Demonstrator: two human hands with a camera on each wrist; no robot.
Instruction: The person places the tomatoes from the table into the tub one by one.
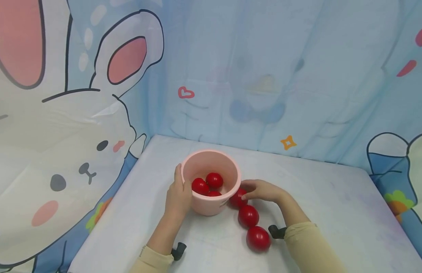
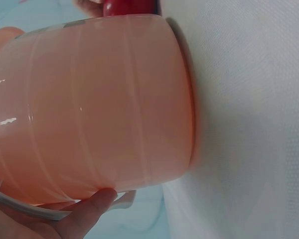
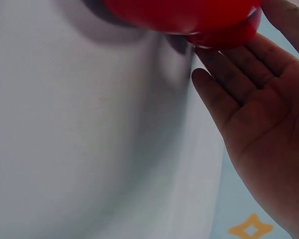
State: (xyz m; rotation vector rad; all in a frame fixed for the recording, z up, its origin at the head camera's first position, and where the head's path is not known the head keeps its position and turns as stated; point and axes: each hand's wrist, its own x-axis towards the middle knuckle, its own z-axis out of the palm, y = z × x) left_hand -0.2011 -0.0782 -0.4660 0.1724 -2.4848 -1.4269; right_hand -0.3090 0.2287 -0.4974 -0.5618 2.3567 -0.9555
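A pink bucket [image 1: 205, 207] stands on the table, several glossy red balls [image 1: 214, 180] lying inside it. My left hand [image 1: 178, 197] holds its left side, fingertips up near the rim. In the left wrist view the thumb presses the ribbed wall [image 2: 99, 99], beside a pale handle band [image 2: 30, 209]. Just right of the bucket, my right hand [image 1: 262, 190] grips a red ball [image 1: 236, 201] between thumb and fingers. Two more red balls, a middle one [image 1: 248, 216] and a nearest one [image 1: 258, 239], line up toward me below it.
The white tabletop [image 1: 333, 212] runs back to a light blue curtain [image 1: 299, 76] with cartoon prints. A large printed rabbit [image 1: 78, 151] covers the left side. A small black piece [image 1: 178, 251] sits at the left wrist, and another black piece [image 1: 277, 231] at the right.
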